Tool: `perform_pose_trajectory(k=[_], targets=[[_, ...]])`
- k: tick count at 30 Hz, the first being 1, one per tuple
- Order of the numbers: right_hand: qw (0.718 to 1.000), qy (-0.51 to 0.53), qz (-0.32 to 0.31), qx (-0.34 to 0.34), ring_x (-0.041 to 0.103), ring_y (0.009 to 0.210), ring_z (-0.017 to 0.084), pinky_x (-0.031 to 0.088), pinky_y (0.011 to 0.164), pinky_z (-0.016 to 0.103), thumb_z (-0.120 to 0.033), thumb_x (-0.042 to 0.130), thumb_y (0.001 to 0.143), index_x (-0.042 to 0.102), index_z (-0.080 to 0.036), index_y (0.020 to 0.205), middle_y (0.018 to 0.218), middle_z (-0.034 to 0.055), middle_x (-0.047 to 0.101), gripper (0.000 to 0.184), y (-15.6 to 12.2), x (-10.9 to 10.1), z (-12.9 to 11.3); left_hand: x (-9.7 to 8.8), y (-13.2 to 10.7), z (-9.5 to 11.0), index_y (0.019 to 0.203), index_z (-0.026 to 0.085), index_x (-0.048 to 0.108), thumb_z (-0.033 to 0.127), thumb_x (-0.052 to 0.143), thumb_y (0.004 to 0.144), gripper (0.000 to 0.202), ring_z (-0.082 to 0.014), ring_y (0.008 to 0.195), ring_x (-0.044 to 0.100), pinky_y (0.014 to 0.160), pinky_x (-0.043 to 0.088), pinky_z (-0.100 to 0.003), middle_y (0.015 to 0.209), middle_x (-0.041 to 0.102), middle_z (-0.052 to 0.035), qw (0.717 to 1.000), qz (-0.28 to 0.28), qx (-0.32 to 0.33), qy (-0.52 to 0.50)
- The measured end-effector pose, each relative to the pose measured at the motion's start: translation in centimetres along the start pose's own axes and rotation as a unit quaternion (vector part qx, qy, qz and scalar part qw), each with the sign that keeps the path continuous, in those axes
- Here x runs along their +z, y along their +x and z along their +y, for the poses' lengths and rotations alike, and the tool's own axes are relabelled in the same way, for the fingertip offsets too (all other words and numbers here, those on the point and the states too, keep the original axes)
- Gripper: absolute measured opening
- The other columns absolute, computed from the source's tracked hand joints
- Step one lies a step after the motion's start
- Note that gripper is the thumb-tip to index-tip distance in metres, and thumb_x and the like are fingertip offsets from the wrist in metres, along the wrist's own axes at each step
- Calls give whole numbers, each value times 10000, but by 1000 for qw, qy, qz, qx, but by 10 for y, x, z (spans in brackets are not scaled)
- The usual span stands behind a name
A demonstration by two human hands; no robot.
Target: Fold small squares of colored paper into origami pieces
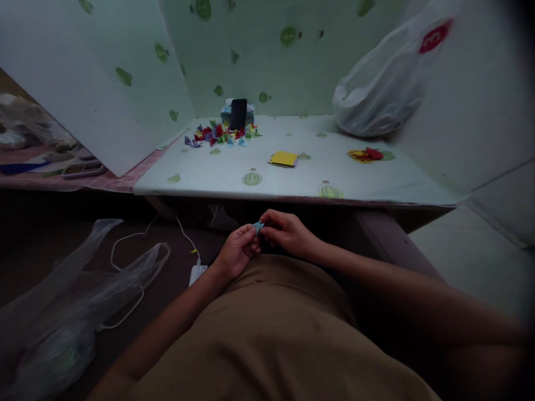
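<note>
Head view: left hand [239, 250] and right hand [291, 233] both pinch a small blue folded paper [258, 226].

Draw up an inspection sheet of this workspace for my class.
Surface: pale printed table cover.
Work items: blue folded paper in hand; on the cover, colourful folded papers, yellow-topped paper stack, red and yellow pieces.
Clutter: phone in front of tissue box; plastic bag at right.
Hands: left hand and right hand pinch the blue folded paper.
Cables: white cable into a white device, at left.
Surroundings: patterned wall behind.
</note>
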State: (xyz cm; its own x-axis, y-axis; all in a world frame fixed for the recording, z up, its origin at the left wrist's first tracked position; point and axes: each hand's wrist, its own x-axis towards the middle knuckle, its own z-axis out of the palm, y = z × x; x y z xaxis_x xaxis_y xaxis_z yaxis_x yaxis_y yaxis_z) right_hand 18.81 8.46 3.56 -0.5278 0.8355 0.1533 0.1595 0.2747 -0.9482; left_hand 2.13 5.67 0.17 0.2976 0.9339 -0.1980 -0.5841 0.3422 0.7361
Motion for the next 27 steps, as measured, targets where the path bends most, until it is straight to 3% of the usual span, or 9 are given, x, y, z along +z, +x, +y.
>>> perform_pose_trajectory(k=[7, 19, 27], targets=[[999, 51, -10, 14, 538, 564, 90, 475, 534, 225, -245, 590, 845, 544, -186, 889, 714, -34, 561, 87, 0, 0, -1, -1, 0, 1, 823, 139, 634, 287, 807, 695, 261, -53, 533, 452, 539, 409, -197, 640, 502, 33, 998, -24, -48, -36], [999, 37, -13, 0, 545, 592, 91, 479, 560, 222, -238, 584, 852, 548, -180, 888, 733, -27, 572, 77, 0, 0, 0, -2, 1, 1, 802, 138, 635, 265, 808, 695, 239, -58, 540, 474, 544, 429, -194, 628, 502, 29, 994, -42, -71, -65], [999, -33, 4, -28, 552, 628, 103, 464, 578, 225, -191, 567, 848, 575, -171, 895, 750, -9, 597, 51, -2, 0, -5, 1, 0, 0, 824, 137, 629, 287, 800, 714, 253, -53, 538, 465, 545, 421, -190, 646, 511, 33, 998, -38, -38, -35]])
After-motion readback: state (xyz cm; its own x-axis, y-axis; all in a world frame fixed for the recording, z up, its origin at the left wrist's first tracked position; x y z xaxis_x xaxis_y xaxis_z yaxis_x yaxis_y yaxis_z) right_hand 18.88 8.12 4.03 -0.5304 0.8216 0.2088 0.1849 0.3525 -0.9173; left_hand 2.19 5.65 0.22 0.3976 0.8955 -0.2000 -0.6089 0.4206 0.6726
